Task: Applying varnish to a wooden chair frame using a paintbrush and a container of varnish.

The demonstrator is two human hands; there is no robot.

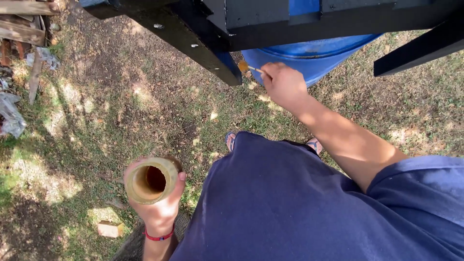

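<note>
Dark blue cloth fills the lower frame, and beside it the left hand has its fingers wrapped around a hollow bamboo cup, open mouth tilted up. Farther out, the right hand pinches a small brush, its tip against the black painted frame before a blue barrel on grass.

Outdoors here: patchy dry grass and bare brown dirt cover the ground, dappled with sunlight and leaf shade. A black-painted wooden frame looms overhead, a round blue plastic barrel standing under it. Weathered wooden planks lie top left, crumpled clear plastic sheeting beside them.
</note>
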